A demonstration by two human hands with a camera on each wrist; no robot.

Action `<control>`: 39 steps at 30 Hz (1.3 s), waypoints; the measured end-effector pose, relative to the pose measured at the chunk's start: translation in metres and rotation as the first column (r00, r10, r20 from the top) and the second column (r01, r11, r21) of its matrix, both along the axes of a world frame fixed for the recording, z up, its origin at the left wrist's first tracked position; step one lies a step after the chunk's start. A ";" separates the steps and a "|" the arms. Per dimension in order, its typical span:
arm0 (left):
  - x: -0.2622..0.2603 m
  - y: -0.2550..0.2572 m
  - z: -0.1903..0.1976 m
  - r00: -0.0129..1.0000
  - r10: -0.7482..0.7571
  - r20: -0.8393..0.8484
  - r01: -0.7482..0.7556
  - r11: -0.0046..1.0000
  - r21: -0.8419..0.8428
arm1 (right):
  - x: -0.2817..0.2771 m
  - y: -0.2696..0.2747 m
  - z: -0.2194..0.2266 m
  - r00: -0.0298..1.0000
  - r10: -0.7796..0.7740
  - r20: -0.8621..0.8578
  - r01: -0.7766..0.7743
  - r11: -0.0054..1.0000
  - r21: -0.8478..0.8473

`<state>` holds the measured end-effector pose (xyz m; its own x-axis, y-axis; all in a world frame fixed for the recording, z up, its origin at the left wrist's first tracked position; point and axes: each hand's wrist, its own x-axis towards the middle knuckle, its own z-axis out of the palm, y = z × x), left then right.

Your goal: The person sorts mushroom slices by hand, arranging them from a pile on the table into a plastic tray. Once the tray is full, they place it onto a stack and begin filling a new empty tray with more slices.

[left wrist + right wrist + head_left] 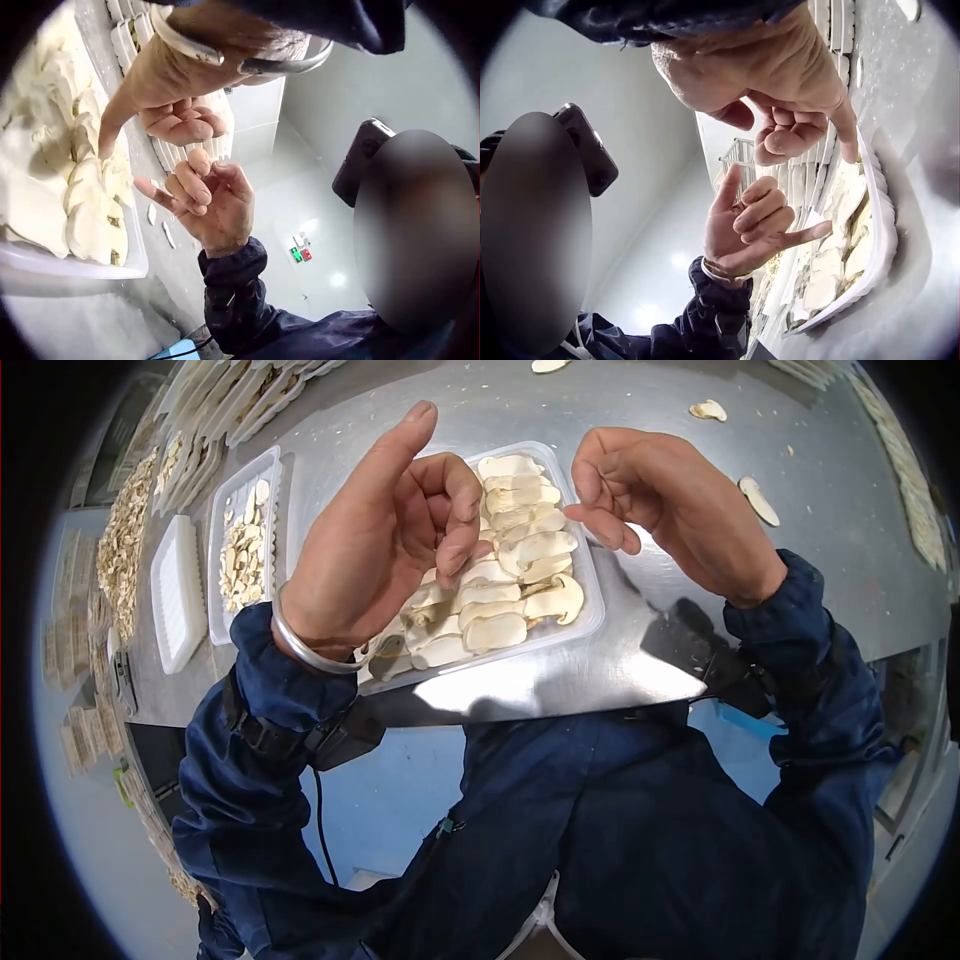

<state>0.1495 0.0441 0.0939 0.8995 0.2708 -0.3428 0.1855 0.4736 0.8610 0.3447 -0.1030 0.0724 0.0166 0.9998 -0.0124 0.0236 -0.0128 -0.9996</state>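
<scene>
A person in a dark blue work jacket stands at a brushed steel table (640, 660), both hands raised just above a clear plastic tray (590, 575) packed with rows of pale sliced mushrooms (510, 575). The left hand (385, 545), a silver bangle (300, 645) on its wrist, hovers over the near left part of that tray: thumb stuck straight out, three fingers curled into the palm, and one finger pointing down until its tip meets the slices, as the left wrist view shows. It grips nothing. The right hand (665, 510) hangs over the tray's right edge, fingers loosely bent with one reaching toward the mushrooms; it is empty and, as far as I can see, touching nothing.

To the left of the tray lies a second clear tray (245, 485) with smaller mushroom pieces in it, and further left an empty white tray (178, 595). Beyond the main tray, on the bare steel, a few stray mushroom slices (757, 498) lie scattered well apart.
</scene>
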 end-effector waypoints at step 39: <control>-0.015 0.007 0.006 0.998 0.054 0.021 -0.058 0.967 0.248 | 0.052 -0.039 0.020 0.882 -0.269 0.386 0.248 0.963 0.105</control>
<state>0.1343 0.0509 0.0997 0.8848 0.3959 -0.2457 0.1516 0.2540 0.9552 0.3963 -0.1421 0.0925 0.2673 0.9584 0.0999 0.4175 -0.0218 -0.9084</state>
